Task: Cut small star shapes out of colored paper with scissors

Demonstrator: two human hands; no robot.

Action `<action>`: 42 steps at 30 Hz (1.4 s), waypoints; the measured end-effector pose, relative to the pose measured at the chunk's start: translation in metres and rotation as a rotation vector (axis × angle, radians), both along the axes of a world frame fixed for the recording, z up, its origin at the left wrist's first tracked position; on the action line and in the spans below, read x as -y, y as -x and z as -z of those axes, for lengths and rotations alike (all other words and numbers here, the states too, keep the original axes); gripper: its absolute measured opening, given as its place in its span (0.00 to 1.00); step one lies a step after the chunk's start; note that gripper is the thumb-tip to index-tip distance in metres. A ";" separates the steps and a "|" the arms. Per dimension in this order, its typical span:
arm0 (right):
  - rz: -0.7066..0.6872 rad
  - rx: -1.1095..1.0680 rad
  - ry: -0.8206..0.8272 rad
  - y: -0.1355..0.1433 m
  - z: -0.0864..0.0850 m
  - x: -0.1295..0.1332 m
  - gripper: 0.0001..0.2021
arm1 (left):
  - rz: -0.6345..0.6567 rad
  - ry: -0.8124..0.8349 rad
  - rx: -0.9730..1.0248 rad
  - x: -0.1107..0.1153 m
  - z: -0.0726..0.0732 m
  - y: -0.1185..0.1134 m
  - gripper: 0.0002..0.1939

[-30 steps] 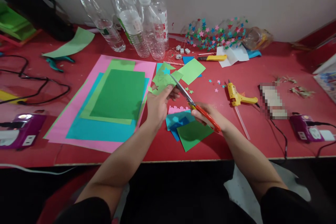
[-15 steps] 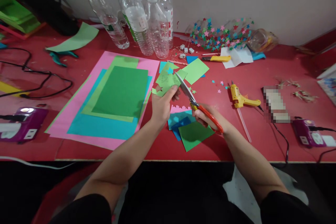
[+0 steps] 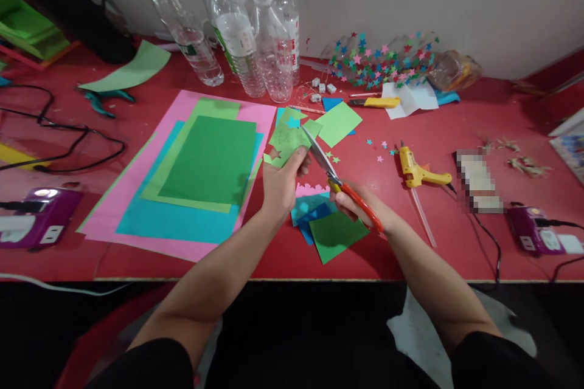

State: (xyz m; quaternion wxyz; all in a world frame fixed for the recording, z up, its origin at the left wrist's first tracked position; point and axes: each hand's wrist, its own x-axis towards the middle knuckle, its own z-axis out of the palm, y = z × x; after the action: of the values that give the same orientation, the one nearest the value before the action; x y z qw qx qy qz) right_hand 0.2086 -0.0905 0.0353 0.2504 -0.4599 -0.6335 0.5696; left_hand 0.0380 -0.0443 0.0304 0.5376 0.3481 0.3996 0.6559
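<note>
My left hand [image 3: 285, 179] pinches a light green sheet of paper [image 3: 288, 141] between thumb and fingers. The sheet has star-shaped holes cut through it, and faint drawn lines show on its face. Wrapped round the red handles of a pair of scissors [image 3: 362, 203], my right hand [image 3: 349, 202] holds the blades up and to the left, against the paper's right edge. Below the hands lie a dark green paper piece [image 3: 337, 237] and blue paper scraps [image 3: 314, 216]. Small cut green stars [image 3: 335, 159] rest on the table just beyond the scissors.
Stacked coloured sheets [image 3: 207, 158] lie on the left of the red table [image 3: 283, 261]. Several plastic bottles [image 3: 274, 48] stand at the back, beside a star-covered clear bottle [image 3: 383, 61]. A yellow cutter [image 3: 383, 102], a glue gun [image 3: 417, 170] and a purple power socket [image 3: 536, 231] are to the right.
Scissors and right hand have shifted very slightly left. The left hand keeps its hold on the green paper, almost unmoved.
</note>
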 end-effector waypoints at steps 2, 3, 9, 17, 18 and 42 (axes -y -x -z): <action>0.015 -0.016 0.012 0.002 0.001 0.000 0.24 | -0.004 0.024 0.006 0.001 0.001 -0.001 0.05; 0.021 -0.025 0.022 0.003 0.002 0.001 0.24 | -0.007 0.034 0.011 0.001 0.001 -0.001 0.05; 0.078 -0.046 0.052 0.013 0.002 0.003 0.25 | -0.011 0.027 0.019 0.002 0.001 -0.003 0.07; 0.104 -0.030 0.063 0.017 -0.005 0.004 0.28 | 0.001 0.019 0.052 0.003 -0.001 -0.003 0.06; 0.106 -0.025 0.059 0.017 -0.005 0.004 0.28 | 0.000 0.018 0.053 0.003 -0.001 -0.003 0.06; 0.123 0.034 -0.032 0.013 0.001 0.003 0.24 | 0.012 0.026 0.023 0.002 0.002 -0.002 0.07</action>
State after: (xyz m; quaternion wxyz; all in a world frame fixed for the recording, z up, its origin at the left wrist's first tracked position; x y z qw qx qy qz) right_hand 0.1953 -0.0931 0.0343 0.2816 -0.5036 -0.6172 0.5350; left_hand 0.0398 -0.0462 0.0284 0.5504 0.3359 0.3999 0.6514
